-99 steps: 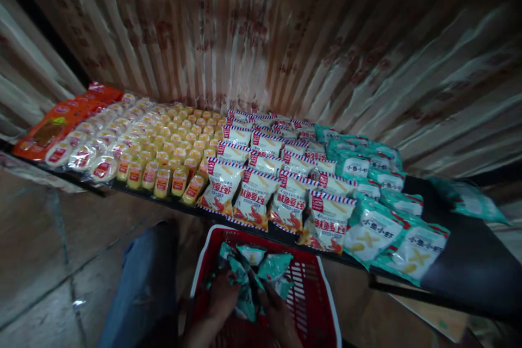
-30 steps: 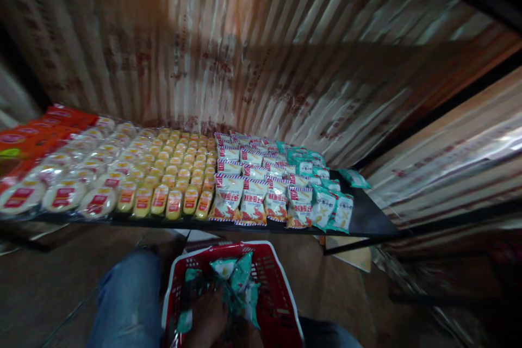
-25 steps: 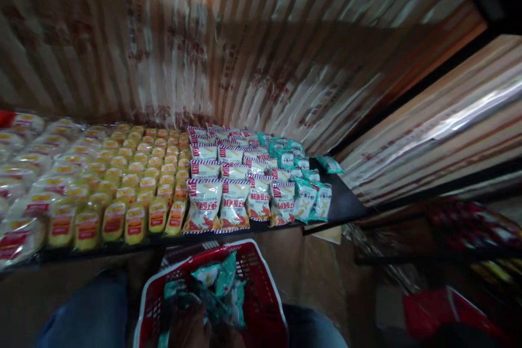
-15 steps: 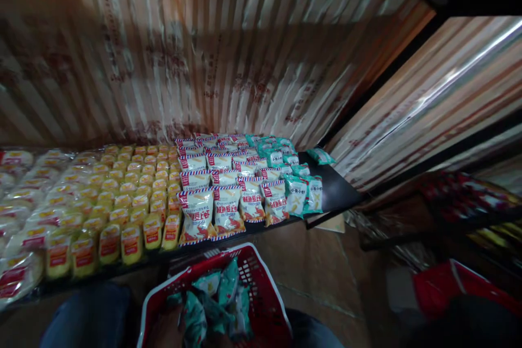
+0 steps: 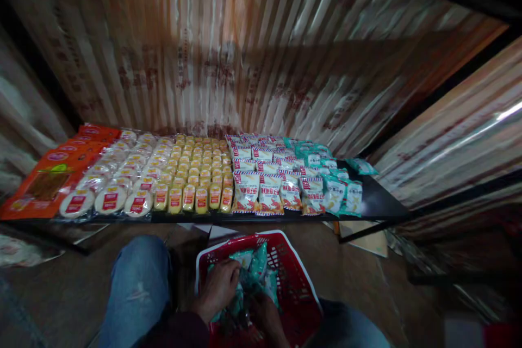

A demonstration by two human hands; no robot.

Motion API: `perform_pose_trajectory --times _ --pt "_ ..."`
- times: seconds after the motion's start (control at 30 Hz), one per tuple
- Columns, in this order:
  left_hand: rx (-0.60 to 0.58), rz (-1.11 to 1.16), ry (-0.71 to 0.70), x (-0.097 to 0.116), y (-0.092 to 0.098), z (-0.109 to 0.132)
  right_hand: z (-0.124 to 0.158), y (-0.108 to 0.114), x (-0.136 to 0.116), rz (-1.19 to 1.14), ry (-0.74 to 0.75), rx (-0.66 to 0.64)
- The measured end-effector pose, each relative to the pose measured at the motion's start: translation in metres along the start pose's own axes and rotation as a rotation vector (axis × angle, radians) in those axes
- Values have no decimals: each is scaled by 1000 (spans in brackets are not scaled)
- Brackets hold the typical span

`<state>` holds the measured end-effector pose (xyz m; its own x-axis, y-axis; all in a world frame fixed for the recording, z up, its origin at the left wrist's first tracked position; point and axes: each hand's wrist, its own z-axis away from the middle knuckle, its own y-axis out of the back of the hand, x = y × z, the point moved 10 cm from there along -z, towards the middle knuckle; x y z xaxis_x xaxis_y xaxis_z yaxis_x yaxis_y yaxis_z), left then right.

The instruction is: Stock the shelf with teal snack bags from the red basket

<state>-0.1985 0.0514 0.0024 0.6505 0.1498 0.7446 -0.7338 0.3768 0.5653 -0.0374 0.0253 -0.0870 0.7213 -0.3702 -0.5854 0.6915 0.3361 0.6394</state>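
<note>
A red basket with a white rim (image 5: 299, 269) sits between my knees, holding several teal snack bags (image 5: 258, 263). Inside it, my left hand (image 5: 220, 287) has its fingers curled down on one of these bags at the left side. My right hand (image 5: 266, 312) reaches in among the bags from below; its fingertips are dark and partly hidden by the packets. On the shelf above, more teal bags (image 5: 335, 194) stand at the right end of the goods, beside white-and-red snack bags (image 5: 269, 194).
The black shelf (image 5: 381, 198) also carries rows of small yellow cakes (image 5: 175, 197), round white packaged cakes (image 5: 110, 199) and orange packs (image 5: 44, 179). A lone teal bag (image 5: 362, 166) lies near the back right corner. Behind hangs striped plastic sheeting (image 5: 244, 65).
My view has swung left, so the shelf's left end with the orange packs now shows. Both hands now show more fully in the basket.
</note>
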Motion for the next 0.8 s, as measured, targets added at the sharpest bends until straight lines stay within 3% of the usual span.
perform_pose_trajectory --times 0.07,0.17,0.23,0.3,0.37,0.5,0.7,0.8 --pt "178 -18 -176 27 44 6 -5 12 -15 39 57 67" --pt "534 -109 -348 54 118 20 5 37 -69 47 282 196" --pt "827 -228 -359 60 163 32 15 52 -117 -11 452 242" --pt "1024 -357 -295 57 191 35 21 64 -165 -62 581 260" --pt "1079 -472 -231 49 201 27 26 80 -210 -78 730 348" --pt "968 -653 -245 33 192 -1 23 88 -273 -3 955 438" --pt "912 -789 -320 24 185 -15 2 67 -302 93 1058 406" --pt "898 -814 -371 25 184 -10 -1 64 -304 106 1038 482"
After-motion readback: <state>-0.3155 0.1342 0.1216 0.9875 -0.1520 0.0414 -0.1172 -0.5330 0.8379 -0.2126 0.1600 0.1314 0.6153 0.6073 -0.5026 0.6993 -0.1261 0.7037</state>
